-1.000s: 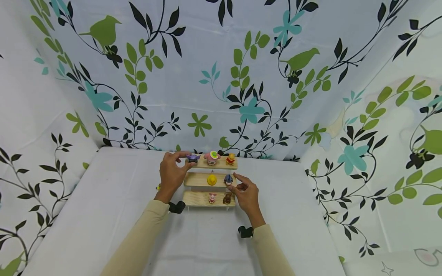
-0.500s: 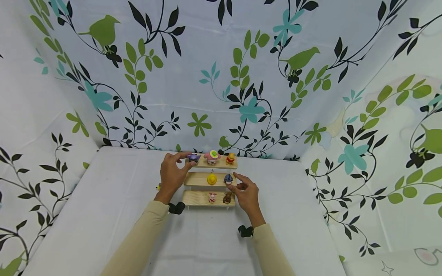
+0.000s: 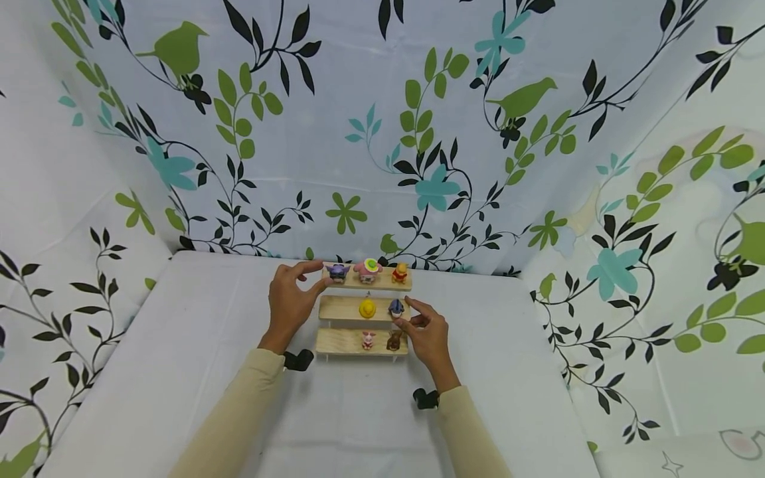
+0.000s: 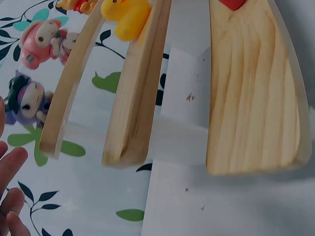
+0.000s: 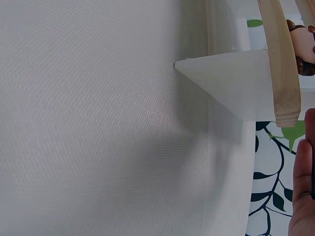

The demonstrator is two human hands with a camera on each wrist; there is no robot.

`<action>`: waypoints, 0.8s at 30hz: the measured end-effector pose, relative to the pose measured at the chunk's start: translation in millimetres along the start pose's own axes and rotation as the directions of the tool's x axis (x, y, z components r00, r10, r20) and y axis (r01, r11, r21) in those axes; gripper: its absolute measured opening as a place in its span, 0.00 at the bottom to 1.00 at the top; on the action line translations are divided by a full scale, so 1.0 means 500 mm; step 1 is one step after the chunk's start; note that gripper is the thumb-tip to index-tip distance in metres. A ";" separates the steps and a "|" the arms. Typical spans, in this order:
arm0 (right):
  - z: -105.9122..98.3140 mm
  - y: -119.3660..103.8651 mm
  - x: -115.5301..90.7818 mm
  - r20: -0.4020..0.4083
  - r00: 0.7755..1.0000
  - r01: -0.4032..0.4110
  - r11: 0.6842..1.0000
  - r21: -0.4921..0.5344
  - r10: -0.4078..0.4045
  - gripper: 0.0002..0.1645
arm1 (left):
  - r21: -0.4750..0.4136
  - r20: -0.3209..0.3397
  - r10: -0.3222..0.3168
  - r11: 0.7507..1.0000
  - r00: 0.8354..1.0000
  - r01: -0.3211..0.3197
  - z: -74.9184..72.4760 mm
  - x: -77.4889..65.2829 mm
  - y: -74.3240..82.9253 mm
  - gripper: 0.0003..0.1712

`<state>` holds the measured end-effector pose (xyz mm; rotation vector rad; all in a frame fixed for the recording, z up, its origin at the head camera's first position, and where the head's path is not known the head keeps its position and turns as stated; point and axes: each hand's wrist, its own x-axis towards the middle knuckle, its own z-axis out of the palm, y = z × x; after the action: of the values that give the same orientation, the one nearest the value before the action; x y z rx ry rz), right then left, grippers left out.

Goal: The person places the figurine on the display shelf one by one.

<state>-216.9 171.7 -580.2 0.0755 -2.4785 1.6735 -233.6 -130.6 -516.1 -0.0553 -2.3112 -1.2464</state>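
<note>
My left hand (image 3: 291,302) is beside the left end of the top shelf (image 3: 382,284), thumb and forefinger spread near a purple figurine (image 3: 337,273). In the left wrist view a gap shows between the fingers (image 4: 14,164) and that figurine. At the right end of the middle shelf (image 3: 342,307), my right hand (image 3: 427,335) pinches a small dark-blue figurine (image 3: 396,307) between thumb and forefinger. The right wrist view shows this hand's fingers (image 5: 302,169) only at its edge, with the dark-blue figurine out of sight.
A pink figurine (image 3: 367,271) and a yellow bear in red (image 3: 400,273) share the top shelf. The yellow duck (image 4: 127,18) sits mid-shelf. On the bottom shelf (image 3: 337,341) stand a pink-and-white figurine (image 3: 367,340) and a brown figurine (image 3: 394,341). White cloth (image 3: 197,332) covers the table.
My left hand has let go of the purple figurine and drawn back to the left. That figurine is slightly further right on its shelf. The right hand has stayed in place.
</note>
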 end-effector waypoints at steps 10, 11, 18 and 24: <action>0.001 0.002 0.000 -0.006 1.000 -0.008 1.000 0.005 0.008 0.34 | 0.023 -0.058 -0.006 1.000 0.998 0.008 -0.046 -0.004 -0.048 0.22; 0.001 0.003 0.001 -0.006 1.000 -0.008 1.000 0.004 0.008 0.34 | 0.029 -0.059 -0.013 0.999 0.998 0.015 -0.050 -0.005 -0.053 0.22; 0.001 0.005 0.002 -0.005 1.000 -0.003 1.000 0.012 0.003 0.33 | 0.047 -0.063 -0.072 0.996 0.995 0.075 -0.076 -0.017 -0.084 0.21; 0.001 0.004 0.000 -0.006 1.000 -0.005 1.000 0.017 0.005 0.34 | 0.076 -0.079 -0.110 0.990 0.991 0.116 -0.092 -0.027 -0.112 0.20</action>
<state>-217.3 172.1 -582.1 0.0662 -2.4627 1.6944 -217.6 -196.8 -544.7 0.1496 -2.3245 -1.1874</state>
